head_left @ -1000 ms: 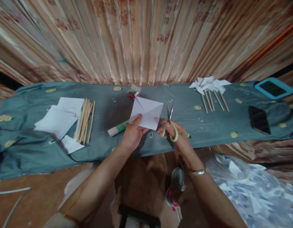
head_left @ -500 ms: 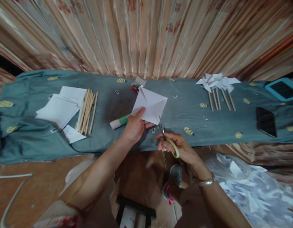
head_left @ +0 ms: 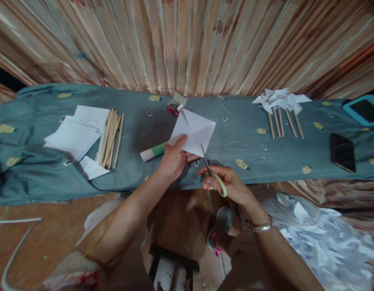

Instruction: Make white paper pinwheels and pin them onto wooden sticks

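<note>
My left hand (head_left: 174, 159) pinches the lower left corner of a creased white paper square (head_left: 194, 130) and holds it up over the teal-covered table (head_left: 138, 161). My right hand (head_left: 227, 186) grips green-handled scissors (head_left: 213, 173); the blades point up and left and meet the paper's lower edge. A glue stick (head_left: 153, 152) lies on the cloth just left of my left hand.
A stack of white sheets (head_left: 74, 135) and several wooden sticks (head_left: 111, 138) lie at the left. A small open box (head_left: 175, 104) sits at the back. Finished paper pinwheels on sticks (head_left: 280, 107) lie at the right, beyond them a phone (head_left: 343, 152) and a blue tablet (head_left: 364, 110). Paper scraps (head_left: 323, 238) cover the floor lower right.
My right hand swung the scissors from pointing up beside the paper to reaching its lower edge. The paper rose a little in view.
</note>
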A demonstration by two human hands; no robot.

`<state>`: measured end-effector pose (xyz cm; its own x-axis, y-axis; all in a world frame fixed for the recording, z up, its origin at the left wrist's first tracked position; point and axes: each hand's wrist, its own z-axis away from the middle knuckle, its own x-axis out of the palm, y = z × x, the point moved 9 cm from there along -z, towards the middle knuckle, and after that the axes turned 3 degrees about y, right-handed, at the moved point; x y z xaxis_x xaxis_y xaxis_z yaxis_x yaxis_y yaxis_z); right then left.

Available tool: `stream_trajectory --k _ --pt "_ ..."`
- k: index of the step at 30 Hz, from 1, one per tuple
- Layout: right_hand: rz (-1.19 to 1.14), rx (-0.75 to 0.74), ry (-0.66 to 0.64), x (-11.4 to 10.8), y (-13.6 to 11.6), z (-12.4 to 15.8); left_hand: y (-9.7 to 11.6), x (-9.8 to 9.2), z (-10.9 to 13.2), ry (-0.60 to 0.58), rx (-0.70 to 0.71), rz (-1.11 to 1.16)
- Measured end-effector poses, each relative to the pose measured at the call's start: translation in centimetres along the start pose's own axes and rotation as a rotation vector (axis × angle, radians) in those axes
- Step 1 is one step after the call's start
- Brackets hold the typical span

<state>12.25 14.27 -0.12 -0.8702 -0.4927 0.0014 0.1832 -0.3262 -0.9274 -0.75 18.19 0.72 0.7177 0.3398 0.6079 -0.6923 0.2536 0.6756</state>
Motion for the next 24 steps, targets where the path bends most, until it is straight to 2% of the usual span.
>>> stream_trajectory --k 24 --pt "-0.014 0.026 -0.012 0.03 0.57 -0.11 -0.14 -0.04 0.30 0.015 -0.034 0.003"
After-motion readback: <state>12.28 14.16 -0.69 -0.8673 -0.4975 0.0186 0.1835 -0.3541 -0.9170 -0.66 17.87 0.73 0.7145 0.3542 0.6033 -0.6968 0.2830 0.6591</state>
